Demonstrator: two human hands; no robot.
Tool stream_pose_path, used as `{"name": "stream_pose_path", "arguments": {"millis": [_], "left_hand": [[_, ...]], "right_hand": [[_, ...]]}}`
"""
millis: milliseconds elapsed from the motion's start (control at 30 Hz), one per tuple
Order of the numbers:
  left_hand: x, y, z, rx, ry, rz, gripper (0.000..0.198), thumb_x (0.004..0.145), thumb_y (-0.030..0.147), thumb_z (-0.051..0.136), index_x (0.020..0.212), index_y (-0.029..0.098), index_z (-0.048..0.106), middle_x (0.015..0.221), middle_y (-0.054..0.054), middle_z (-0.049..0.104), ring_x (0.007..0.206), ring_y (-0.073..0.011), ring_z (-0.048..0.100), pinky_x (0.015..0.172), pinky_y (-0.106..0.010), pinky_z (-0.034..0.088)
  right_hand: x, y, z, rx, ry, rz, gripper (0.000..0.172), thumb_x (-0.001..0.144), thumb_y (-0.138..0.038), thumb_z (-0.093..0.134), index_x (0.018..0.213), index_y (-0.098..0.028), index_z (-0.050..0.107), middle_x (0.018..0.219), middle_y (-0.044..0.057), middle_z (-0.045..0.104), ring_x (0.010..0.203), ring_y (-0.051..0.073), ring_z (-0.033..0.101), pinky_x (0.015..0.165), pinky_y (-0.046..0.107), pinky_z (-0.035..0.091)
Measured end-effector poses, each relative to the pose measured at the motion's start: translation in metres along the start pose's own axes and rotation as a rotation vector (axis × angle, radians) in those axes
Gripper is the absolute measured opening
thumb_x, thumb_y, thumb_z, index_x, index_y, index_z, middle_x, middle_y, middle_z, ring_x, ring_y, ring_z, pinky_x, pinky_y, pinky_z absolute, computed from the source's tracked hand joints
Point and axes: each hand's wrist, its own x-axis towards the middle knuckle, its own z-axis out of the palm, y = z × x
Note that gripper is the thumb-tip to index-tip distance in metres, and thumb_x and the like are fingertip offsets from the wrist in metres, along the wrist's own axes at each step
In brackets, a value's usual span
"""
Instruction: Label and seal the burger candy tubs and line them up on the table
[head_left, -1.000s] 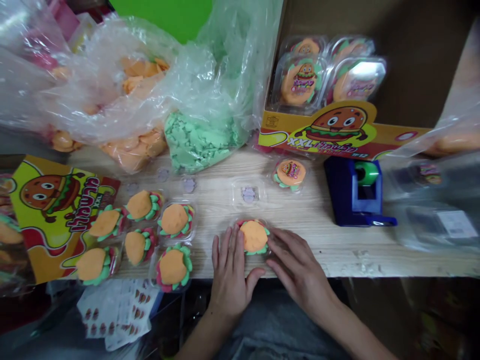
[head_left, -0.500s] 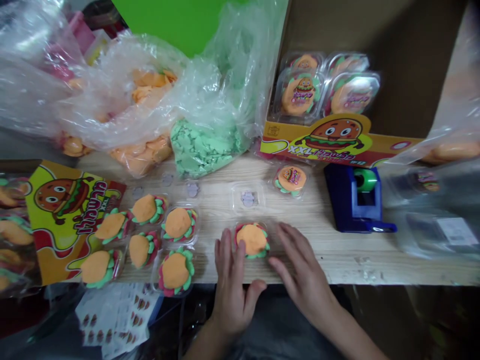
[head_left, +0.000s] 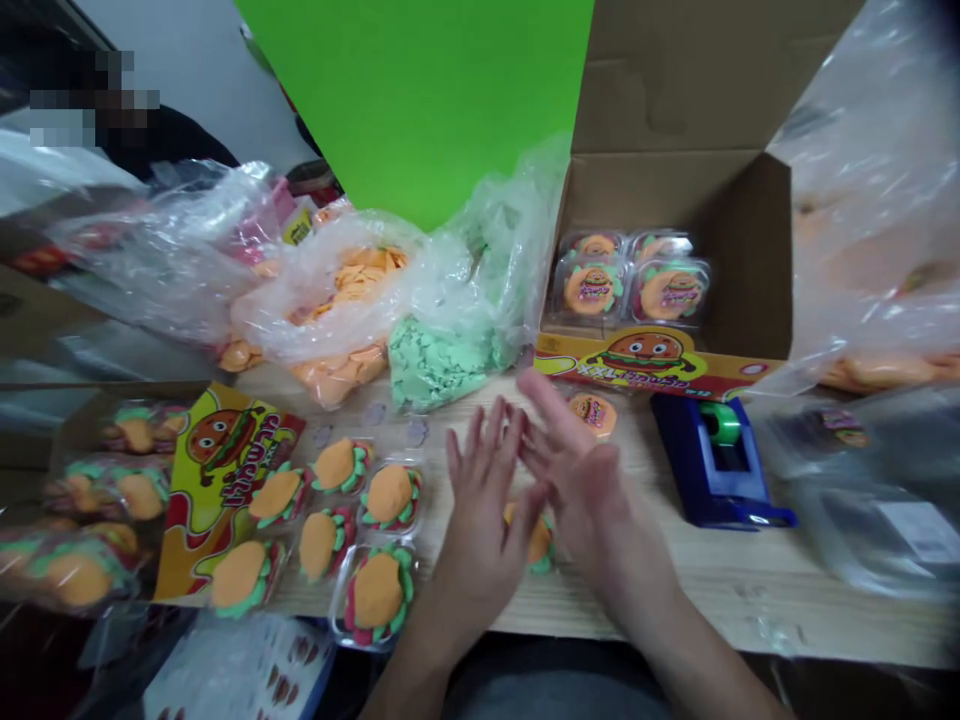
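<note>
My left hand (head_left: 487,510) is raised over the table with its fingers spread and nothing in it. Beside it on the right, my right hand (head_left: 592,500) is turned partly palm-up, fingers stretched out, also holding nothing. The hands are close together, and their fingertips may touch. Below and between them a burger-shaped sweet (head_left: 538,545) with an orange bun and green frill shows in part; my hands cover the rest. Just beyond my right hand lies a packed burger sweet (head_left: 592,412) with a printed sticker.
Several burger sweets in clear trays (head_left: 379,590) stand at the left, near a display box (head_left: 225,450). Bags of green pieces (head_left: 442,360) and orange pieces (head_left: 345,370) lie behind. An open carton (head_left: 652,370) holds packed burgers. A blue tape dispenser (head_left: 705,480) and clear tubs (head_left: 885,520) are right.
Both hands have lifted from beside the burger sweet and come together above it, the right one turning over. The camera view has tilted up and shifted left.
</note>
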Motion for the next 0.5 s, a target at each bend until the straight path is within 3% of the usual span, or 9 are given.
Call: {"name": "stream_pose_path", "arguments": {"millis": [67, 133, 200, 267, 333, 433, 500], "left_hand": [[0.005, -0.028, 0.004, 0.05, 0.054, -0.16, 0.046, 0.09, 0.039, 0.038, 0.133, 0.022, 0.037, 0.14, -0.011, 0.039, 0.126, -0.0235, 0.04, 0.107, -0.046, 0.027], [0.005, -0.05, 0.006, 0.047, 0.084, -0.326, 0.047, 0.089, 0.038, 0.038, 0.129, 0.014, 0.039, 0.126, -0.017, 0.05, 0.106, -0.0232, 0.056, 0.092, -0.043, 0.042], [0.001, -0.063, 0.008, 0.025, -0.016, -0.387, 0.041, 0.085, 0.037, 0.047, 0.116, 0.011, 0.052, 0.101, -0.014, 0.062, 0.086, -0.023, 0.061, 0.082, -0.042, 0.046], [-0.004, -0.065, 0.013, -0.019, -0.109, -0.422, 0.029, 0.083, 0.034, 0.051, 0.1, 0.012, 0.06, 0.086, -0.009, 0.065, 0.08, -0.022, 0.061, 0.08, -0.039, 0.046], [-0.007, -0.058, 0.018, -0.083, -0.159, -0.455, 0.026, 0.085, 0.032, 0.047, 0.096, 0.013, 0.061, 0.086, -0.007, 0.065, 0.082, -0.02, 0.06, 0.079, -0.034, 0.047], [-0.011, -0.036, 0.018, -0.173, -0.225, -0.526, 0.031, 0.088, 0.034, 0.04, 0.102, 0.014, 0.06, 0.079, -0.004, 0.064, 0.071, -0.0165, 0.061, 0.065, -0.028, 0.05], [-0.015, -0.017, 0.012, -0.227, -0.252, -0.559, 0.031, 0.088, 0.036, 0.042, 0.103, 0.016, 0.06, 0.075, -0.001, 0.063, 0.067, -0.0144, 0.06, 0.059, -0.024, 0.049]], "right_hand": [[-0.009, 0.0, -0.015, -0.066, 0.11, 0.022, 0.047, 0.091, -0.042, 0.04, 0.137, -0.032, 0.033, 0.142, 0.004, 0.04, 0.125, 0.021, 0.044, 0.104, 0.043, 0.037], [-0.024, 0.014, -0.031, -0.261, 0.162, 0.208, 0.042, 0.087, -0.037, 0.052, 0.128, -0.028, 0.048, 0.128, 0.007, 0.054, 0.109, 0.022, 0.056, 0.1, 0.046, 0.04], [-0.042, 0.037, -0.042, -0.256, 0.103, 0.485, 0.04, 0.085, -0.04, 0.053, 0.12, -0.019, 0.056, 0.1, 0.01, 0.066, 0.08, 0.021, 0.065, 0.084, 0.046, 0.051], [-0.059, 0.057, -0.043, -0.133, 0.056, 0.643, 0.042, 0.085, -0.044, 0.051, 0.111, -0.013, 0.061, 0.086, 0.011, 0.069, 0.064, 0.02, 0.064, 0.066, 0.042, 0.056], [-0.071, 0.068, -0.036, -0.056, 0.058, 0.685, 0.044, 0.086, -0.046, 0.047, 0.111, -0.013, 0.061, 0.099, 0.014, 0.068, 0.067, 0.021, 0.066, 0.059, 0.037, 0.057], [-0.076, 0.061, -0.024, -0.032, 0.128, 0.658, 0.042, 0.088, -0.049, 0.042, 0.114, -0.02, 0.058, 0.124, 0.011, 0.058, 0.1, 0.023, 0.062, 0.076, 0.036, 0.056], [-0.074, 0.044, -0.019, 0.088, 0.142, 0.664, 0.043, 0.089, -0.052, 0.037, 0.115, -0.023, 0.057, 0.124, 0.008, 0.059, 0.109, 0.024, 0.057, 0.082, 0.037, 0.054]]}}
